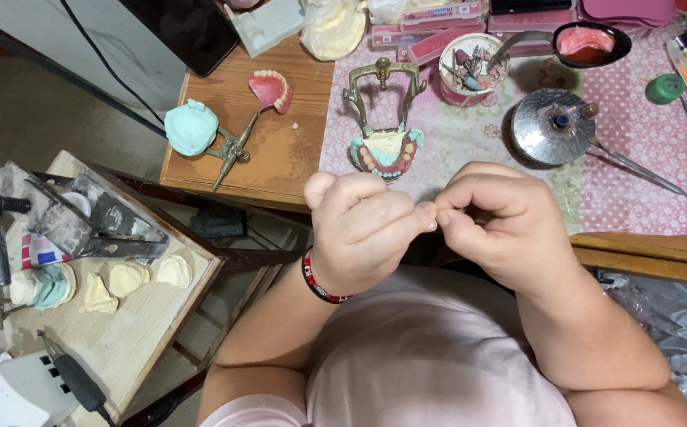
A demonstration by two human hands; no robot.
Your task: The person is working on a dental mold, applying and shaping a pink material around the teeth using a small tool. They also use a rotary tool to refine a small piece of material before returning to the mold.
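Observation:
My left hand (pixel 359 229) and my right hand (pixel 498 221) are raised together in front of my chest, fingertips pinched against each other at the middle. Whatever sits between the fingertips is too small to make out. A red and black band circles my left wrist. Just beyond my hands, on the patterned cloth, stands a brass dental articulator (pixel 383 103) holding a pink wax denture with teeth on a teal base. A loose pink denture (pixel 271 88) lies on the wooden table to its left.
A teal cast on a second metal frame (pixel 197 130) lies at the table's left. A cup of burs (pixel 470 67), a round metal lamp (pixel 553 126), a ladle of pink wax (pixel 588 41) sit behind. A side bench (pixel 154 308) holds plaster casts.

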